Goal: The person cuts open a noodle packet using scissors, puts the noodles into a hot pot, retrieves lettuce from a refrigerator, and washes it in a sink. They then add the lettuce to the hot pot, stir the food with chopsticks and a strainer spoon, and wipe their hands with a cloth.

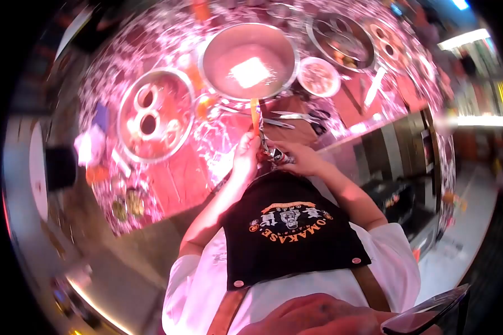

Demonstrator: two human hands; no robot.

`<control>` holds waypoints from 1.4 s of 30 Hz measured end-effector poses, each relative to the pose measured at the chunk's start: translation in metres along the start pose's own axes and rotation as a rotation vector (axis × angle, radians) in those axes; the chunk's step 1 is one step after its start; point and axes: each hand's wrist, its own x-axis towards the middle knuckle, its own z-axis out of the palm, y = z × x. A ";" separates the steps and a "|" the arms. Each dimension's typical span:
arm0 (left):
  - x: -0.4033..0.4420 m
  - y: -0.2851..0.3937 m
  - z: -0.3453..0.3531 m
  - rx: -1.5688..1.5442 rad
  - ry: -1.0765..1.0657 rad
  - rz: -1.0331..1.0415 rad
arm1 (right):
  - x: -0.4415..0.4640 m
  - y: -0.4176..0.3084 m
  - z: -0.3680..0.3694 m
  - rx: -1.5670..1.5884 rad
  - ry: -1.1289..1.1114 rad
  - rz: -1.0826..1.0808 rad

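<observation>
Both hands meet near the table's front edge, just below a large round pot (pixel 218 61) of pale liquid. My left hand (pixel 247 149) is closed round the lower part of an orange strip-like item (pixel 255 116) that points up toward the pot. Beside it my right hand (pixel 297 158) is closed on a dark, shiny wrapper (pixel 278 156) with red and white marks. The two held things touch or overlap; whether they are one piece I cannot tell. Metal scissors or tongs (pixel 290 116) lie just beyond my right hand.
A round metal tray (pixel 170 146) with two small dark-filled cups stands left. Right of the pot are a white bowl (pixel 318 77) and a metal basin (pixel 347 34) holding food. Small glass jars (pixel 134 202) stand at the front left. Another tray (pixel 387 40) is at the far right.
</observation>
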 end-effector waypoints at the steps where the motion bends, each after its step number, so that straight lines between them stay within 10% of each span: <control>1: 0.006 -0.004 0.009 0.067 -0.073 -0.023 | -0.020 0.000 0.006 0.002 0.012 0.213; 6: 0.017 -0.004 0.084 0.721 -0.528 0.129 | -0.129 0.000 0.040 -0.135 0.303 0.598; 8: -0.005 0.043 0.155 0.745 -0.607 0.196 | -0.177 0.000 0.058 0.290 0.541 0.776; 12: -0.042 0.078 0.226 0.251 -0.891 0.425 | -0.289 0.037 0.111 0.138 0.659 1.028; 15: -0.070 0.056 0.252 0.132 -1.094 0.506 | -0.376 0.063 0.147 0.651 0.936 1.361; 21: -0.139 -0.029 0.300 0.054 -1.223 0.496 | -0.548 0.090 0.040 0.360 1.158 1.470; 23: -0.160 -0.050 0.312 0.071 -1.238 0.486 | -0.608 0.110 -0.009 0.669 1.569 1.138; 28: -0.191 -0.074 0.330 0.083 -1.291 0.465 | -0.660 0.126 -0.060 0.592 1.994 1.081; 36: -0.225 -0.094 0.355 0.054 -1.440 0.359 | -0.547 0.116 0.231 0.774 1.171 1.236; 38: -0.226 -0.095 0.357 0.017 -1.507 0.307 | -0.535 0.097 0.315 0.322 1.099 1.305; 42: -0.223 -0.089 0.351 -0.100 -1.630 0.149 | -0.537 0.028 0.395 0.411 1.226 1.499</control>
